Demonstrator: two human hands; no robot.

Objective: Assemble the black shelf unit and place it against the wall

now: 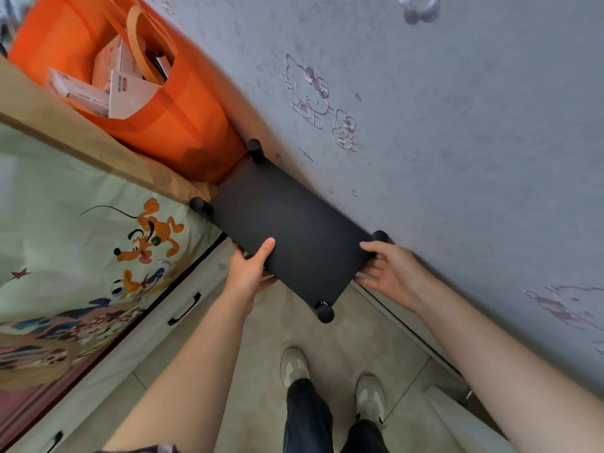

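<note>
The black shelf unit (291, 230) stands upright, seen from above: a flat black top panel with a round black post at each corner. Its long far side runs along the grey wall (457, 142). My left hand (250, 268) grips the panel's near long edge, thumb on top and fingers underneath. My right hand (389, 273) holds the right end by the corner post beside the wall, its fingers curled under the panel's edge. The lower shelves and the feet are hidden beneath the top panel.
An orange bag (157, 103) full of white boxes stands just left of the shelf, against the wall. A bed with a cartoon-print sheet (81, 240) and white drawers (147, 338) fills the left. My shoes (330, 387) stand on the tiled floor.
</note>
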